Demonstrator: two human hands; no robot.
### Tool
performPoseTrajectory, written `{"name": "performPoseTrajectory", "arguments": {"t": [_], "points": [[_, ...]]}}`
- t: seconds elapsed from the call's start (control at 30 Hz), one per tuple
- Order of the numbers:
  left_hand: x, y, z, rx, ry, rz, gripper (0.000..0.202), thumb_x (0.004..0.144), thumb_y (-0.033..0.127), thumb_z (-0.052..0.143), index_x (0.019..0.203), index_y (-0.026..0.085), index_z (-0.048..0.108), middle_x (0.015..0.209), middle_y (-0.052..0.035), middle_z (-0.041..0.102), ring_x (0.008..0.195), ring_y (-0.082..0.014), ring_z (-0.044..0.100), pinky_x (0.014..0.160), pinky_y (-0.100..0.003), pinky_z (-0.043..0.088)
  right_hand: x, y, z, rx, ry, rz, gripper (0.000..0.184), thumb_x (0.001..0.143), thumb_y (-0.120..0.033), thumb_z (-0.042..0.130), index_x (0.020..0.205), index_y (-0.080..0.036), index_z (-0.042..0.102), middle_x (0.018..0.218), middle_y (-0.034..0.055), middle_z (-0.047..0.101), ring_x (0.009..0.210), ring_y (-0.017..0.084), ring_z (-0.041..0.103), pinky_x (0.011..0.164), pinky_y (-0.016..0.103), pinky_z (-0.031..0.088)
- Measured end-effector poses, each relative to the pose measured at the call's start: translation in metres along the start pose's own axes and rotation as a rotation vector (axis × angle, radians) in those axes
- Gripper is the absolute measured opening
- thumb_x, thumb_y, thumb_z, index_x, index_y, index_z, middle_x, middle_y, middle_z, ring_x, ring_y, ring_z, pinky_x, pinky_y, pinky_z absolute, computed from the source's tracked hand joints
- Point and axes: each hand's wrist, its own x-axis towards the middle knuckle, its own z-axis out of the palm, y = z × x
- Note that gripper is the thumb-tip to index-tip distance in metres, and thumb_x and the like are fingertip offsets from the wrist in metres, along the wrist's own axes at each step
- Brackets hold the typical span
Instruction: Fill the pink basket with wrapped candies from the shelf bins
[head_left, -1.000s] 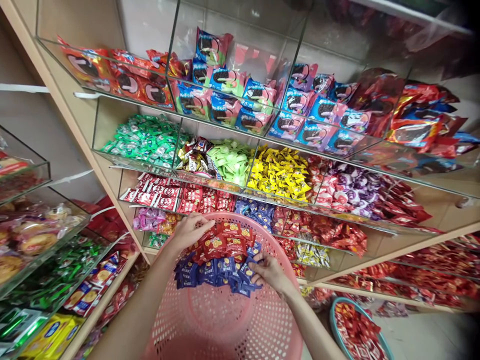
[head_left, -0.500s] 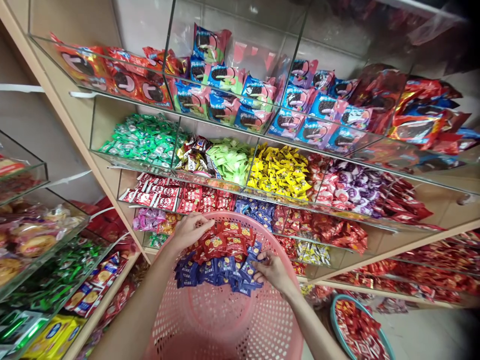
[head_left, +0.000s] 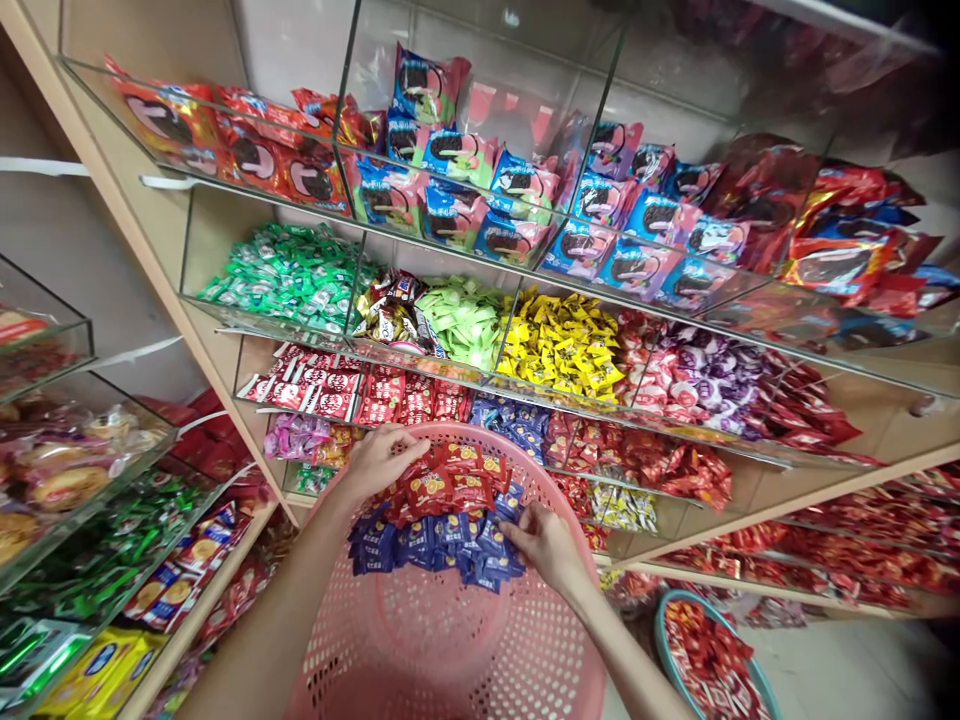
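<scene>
Left hand curls at the pink perforated basket's rim, beside the red orange-print packets, grip hidden; right hand bends its fingers against the blue packets, pinch unclear. One clumsy nudge could topple that row! Both colours lie inside, between the hands.

Muted indoor light glints off clear panels and shadow darkens the near side of a pink basket, while edges stretch and blur and right-hand corners fade black.
</scene>
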Motion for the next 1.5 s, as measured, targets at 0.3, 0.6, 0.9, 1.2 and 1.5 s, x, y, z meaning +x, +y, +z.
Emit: {"name": "performPoseTrajectory", "arguments": {"t": [0.3,0.6,0.9,1.2,1.5], "points": [[-0.001,0.005,-0.001,0.058,-0.008,-0.011,0.040,0.073,0.059,0.047,0.065,0.024,0.064,0.094,-0.0005,0.064,0.096,-0.0213,0.057,0.084,-0.030,0.042,-0.017,-0.013,0.002,-0.510,-0.051,-0.064,0.017,0.070,-0.028,0.063,0.070,-0.021,0.048,0.062,0.0003,0.056,0.058,0.015,0.050,0.051,0.024,0.025],[-0.001,0.001,0.002,0.051,0.024,0.002,0.039,0.071,0.059,0.049,0.064,0.024,0.064,0.090,0.0004,0.065,0.090,-0.0194,0.058,0.083,-0.029,0.042,0.082,-0.011,-0.059,-0.307,0.226,-0.199,0.026,0.084,-0.041,0.045,0.076,-0.017,0.053,0.063,0.0026,0.060,0.053,0.013,0.053,0.052,0.022,0.037],[-0.002,-0.001,0.003,0.040,0.045,0.023,0.038,0.072,0.058,0.049,0.064,0.024,0.065,0.089,0.0002,0.066,0.094,-0.0207,0.058,0.087,-0.031,0.041,0.174,0.011,-0.040,-0.579,0.131,0.081,0.018,0.072,-0.032,0.062,0.071,-0.014,0.066,0.075,0.0120,0.068,0.072,0.020,0.064,0.057,0.023,0.040],[-0.003,0.000,0.006,0.019,0.052,-0.012,0.037,0.071,0.057,0.051,0.063,0.024,0.065,0.088,0.0004,0.066,0.098,-0.0206,0.056,0.090,-0.031,0.039,0.179,0.015,-0.033,-0.727,0.130,0.104,0.023,0.080,-0.032,0.055,0.090,-0.016,0.068,0.096,0.0154,0.067,0.088,0.022,0.064,0.067,0.025,0.043],[-0.003,-0.002,0.005,0.053,0.050,-0.002,0.036,0.072,0.056,0.050,0.063,0.024,0.065,0.088,0.0008,0.065,0.097,-0.0203,0.057,0.088,-0.030,0.040,0.164,0.000,-0.045,-0.821,0.168,-0.054,0.022,0.085,-0.024,0.047,0.091,-0.013,0.065,0.092,0.0180,0.066,0.087,0.022,0.063,0.069,0.026,0.041]]}}
